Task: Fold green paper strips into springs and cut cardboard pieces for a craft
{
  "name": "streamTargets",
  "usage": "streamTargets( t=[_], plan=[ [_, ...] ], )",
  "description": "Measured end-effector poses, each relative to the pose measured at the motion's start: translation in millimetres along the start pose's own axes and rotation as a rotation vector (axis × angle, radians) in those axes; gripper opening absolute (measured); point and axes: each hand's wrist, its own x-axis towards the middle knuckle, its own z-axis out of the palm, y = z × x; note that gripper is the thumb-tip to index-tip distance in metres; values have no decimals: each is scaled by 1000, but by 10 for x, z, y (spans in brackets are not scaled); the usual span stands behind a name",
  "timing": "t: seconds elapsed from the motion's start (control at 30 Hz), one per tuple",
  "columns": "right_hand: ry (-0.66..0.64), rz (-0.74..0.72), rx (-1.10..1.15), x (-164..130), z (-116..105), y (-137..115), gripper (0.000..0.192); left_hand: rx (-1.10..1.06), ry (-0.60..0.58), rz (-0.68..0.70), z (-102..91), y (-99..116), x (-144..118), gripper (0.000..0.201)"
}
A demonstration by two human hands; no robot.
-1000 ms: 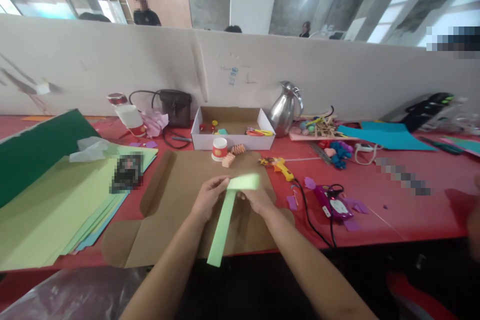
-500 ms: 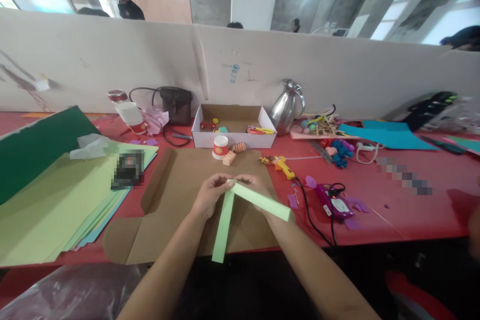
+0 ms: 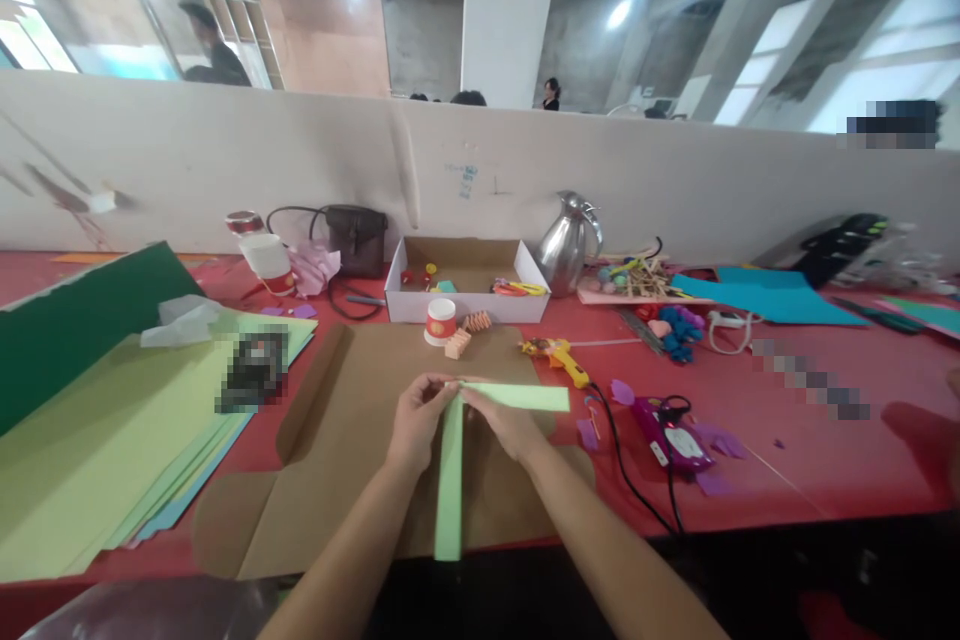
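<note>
A red worktop (image 3: pixel 810 440) is seen along a white partition, covered with craft supplies. At the left a stack of green paper sheets (image 3: pixel 97 440) is spread, with dark green card behind it. A flattened brown cardboard sheet (image 3: pixel 352 390) lies at the middle, near the front edge. Behind it an open white box (image 3: pixel 465 302) is set; small coloured pieces and yellow and red items are held inside, too small to tell apart. Beside the box a steel jug (image 3: pixel 568 232) stands, and before it a small red-and-white cup (image 3: pixel 439 322). A yellow glue gun (image 3: pixel 556 356) lies to the right of the cardboard. Over the cardboard, two light green paper strips (image 3: pixel 450 480) are crossed at a right angle. The crossing is pinched by the left hand (image 3: pixel 415 423) and the right hand (image 3: pixel 504 420), fingers closed on the paper.
</note>
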Motion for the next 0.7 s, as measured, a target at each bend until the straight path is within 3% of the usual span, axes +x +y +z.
streamTargets(
  t=[0.1, 0.23, 0.4, 0.57, 0.63, 0.7],
  plan=[
    [128, 50, 29, 14, 14, 18, 27, -20, -107, -78, -2, 54, -25, 27],
    [147, 25, 86, 51, -7, 70, 26, -37, -199, -145, -4, 132, -48, 29],
    [201, 11, 173, 124, 8, 155, 30, -91, -63, -157, 17, 155, -30, 33],
    [252, -49, 178, 144, -38, 223, 17, -161, 48, -140, -37, 108, 26, 33],
    [223, -98, 143, 115, -53, 213, 12, -180, 71, -121, -68, 84, 48, 34],
    [133, -165, 81, 78, -41, 189, 20, -192, 84, -112, -87, 64, 60, 35]
  ],
)
